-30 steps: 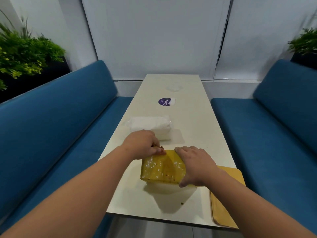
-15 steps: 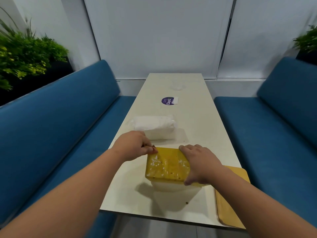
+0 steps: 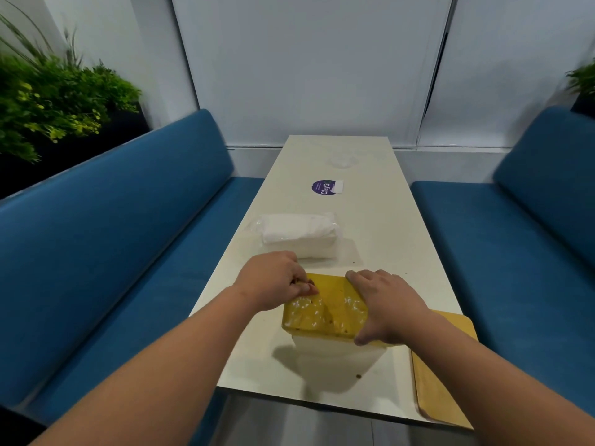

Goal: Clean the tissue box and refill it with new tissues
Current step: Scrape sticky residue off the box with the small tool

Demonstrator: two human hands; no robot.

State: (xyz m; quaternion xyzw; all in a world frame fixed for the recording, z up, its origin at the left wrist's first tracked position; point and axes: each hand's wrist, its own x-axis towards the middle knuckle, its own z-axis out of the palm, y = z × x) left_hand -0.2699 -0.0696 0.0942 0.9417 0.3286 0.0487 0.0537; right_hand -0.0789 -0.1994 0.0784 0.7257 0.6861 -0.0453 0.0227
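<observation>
The tissue box [image 3: 325,312] has a yellow face turned up, dotted with white specks and brown crumbs, and white sides below. It is held near the table's front edge, casting a shadow on the table. My right hand [image 3: 389,304] grips its right end, fingers over the far edge and thumb at the near corner. My left hand [image 3: 273,278] has curled fingers pinching at the box's left far edge. A pack of new white tissues [image 3: 297,231] in clear plastic lies just beyond the box.
A yellow wooden lid [image 3: 441,365] lies flat at the front right corner of the cream table [image 3: 386,236]. A purple round sticker [image 3: 323,187] sits farther back. Blue sofas [image 3: 128,236] flank the table, with plants [image 3: 54,101] behind them. A few crumbs [image 3: 358,376] lie on the table.
Both hands keep their hold on the box, which has shifted slightly to the right and tilted a little. The tissue pack and the lid stay where they were.
</observation>
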